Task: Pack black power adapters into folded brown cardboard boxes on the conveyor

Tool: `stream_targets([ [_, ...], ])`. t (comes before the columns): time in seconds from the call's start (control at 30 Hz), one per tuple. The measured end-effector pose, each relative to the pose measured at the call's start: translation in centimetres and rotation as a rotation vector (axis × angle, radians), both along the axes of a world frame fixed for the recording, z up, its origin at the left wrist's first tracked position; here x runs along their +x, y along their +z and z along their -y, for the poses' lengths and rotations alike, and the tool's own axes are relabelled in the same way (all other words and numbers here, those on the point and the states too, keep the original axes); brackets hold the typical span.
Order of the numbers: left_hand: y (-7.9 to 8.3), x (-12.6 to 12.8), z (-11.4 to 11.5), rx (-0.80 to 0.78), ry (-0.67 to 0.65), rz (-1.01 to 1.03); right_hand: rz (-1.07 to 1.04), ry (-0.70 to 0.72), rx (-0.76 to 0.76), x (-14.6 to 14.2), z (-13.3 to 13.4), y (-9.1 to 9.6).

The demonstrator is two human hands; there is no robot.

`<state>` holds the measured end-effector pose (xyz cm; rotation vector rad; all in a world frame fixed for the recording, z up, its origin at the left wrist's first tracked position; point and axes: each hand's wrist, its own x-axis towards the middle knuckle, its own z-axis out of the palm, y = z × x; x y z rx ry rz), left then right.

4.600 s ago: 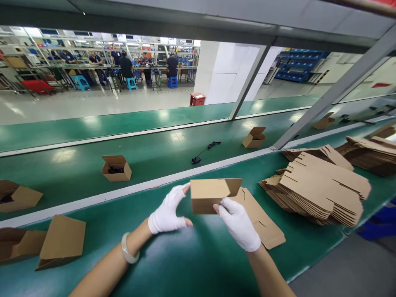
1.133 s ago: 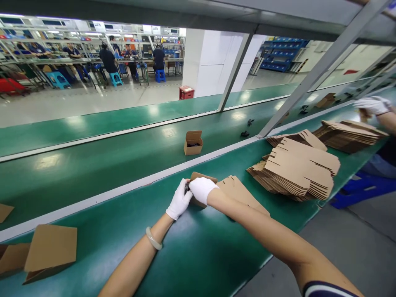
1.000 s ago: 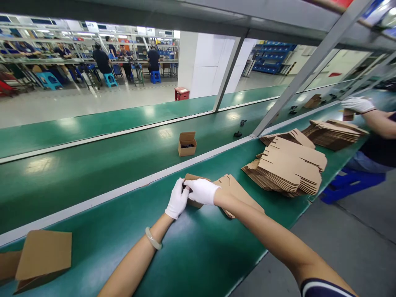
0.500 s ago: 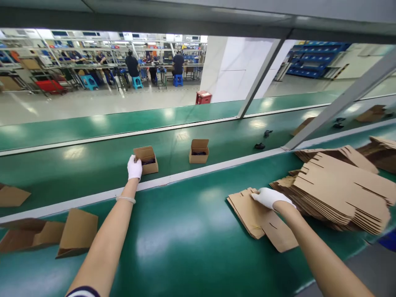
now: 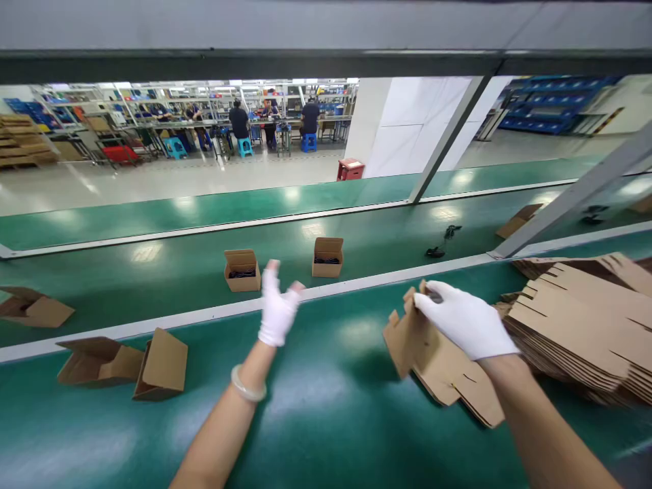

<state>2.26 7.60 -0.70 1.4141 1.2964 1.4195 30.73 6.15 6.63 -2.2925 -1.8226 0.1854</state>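
Note:
Both of my hands wear white gloves. My right hand [image 5: 466, 324] grips a flat cardboard box blank [image 5: 415, 336] and lifts its left end off a small pile of blanks [image 5: 473, 397] on the green table. My left hand [image 5: 278, 309] hangs in the air above the table's far edge, fingers spread, holding nothing. Just beyond it, on the moving green belt [image 5: 168, 272], stands an open small carton [image 5: 242, 269] with a dark item inside. A second open carton [image 5: 327, 257] stands to its right.
A tall stack of flat blanks [image 5: 581, 326] fills the right side. Open empty cartons [image 5: 160, 363] lie at the near left, another [image 5: 35, 309] on the belt's left. A black cable [image 5: 442, 242] lies on the belt. Slanted grey frame posts [image 5: 575, 193] cross the right. People work at benches far behind.
My left hand let go of the small carton on the belt and drew back toward me, open. My right hand raised a blank off the small pile. The cartons moved slightly along the belt.

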Motion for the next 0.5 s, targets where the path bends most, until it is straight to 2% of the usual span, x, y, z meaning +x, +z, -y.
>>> stream_targets([
  [0.03,0.0,2.3,1.7,0.033,-0.095,-0.021,-0.069,0.048,0.079,-1.4,0.1,0.4],
  [0.07,-0.1,4.2,3.2,0.059,-0.311,-0.077,-0.162,0.1,0.138,-2.6,0.1,0.6],
  [0.1,0.0,5.8,4.5,0.057,-0.455,-0.114,-0.273,0.158,0.177,-3.6,0.1,0.7],
  [0.17,0.3,7.3,6.0,0.022,-0.608,-0.106,-0.489,0.257,0.222,-4.8,0.0,0.7],
  [0.27,1.2,6.2,5.7,-0.025,-0.638,0.103,-0.702,0.377,0.228,-5.0,0.4,0.9],
  [0.37,1.9,3.7,4.0,-0.098,-0.613,0.307,-0.827,0.518,0.07,-4.8,1.2,1.3],
  [0.43,2.0,2.6,3.3,-0.161,-0.58,0.326,-0.844,0.575,-0.001,-5.2,1.6,1.3],
  [0.47,1.8,2.3,3.1,-0.178,-0.552,0.319,-0.81,0.569,0.048,-5.5,1.7,1.3],
  [0.5,1.7,2.1,3.0,-0.182,-0.52,0.313,-0.74,0.542,0.162,-5.9,1.9,1.2],
])
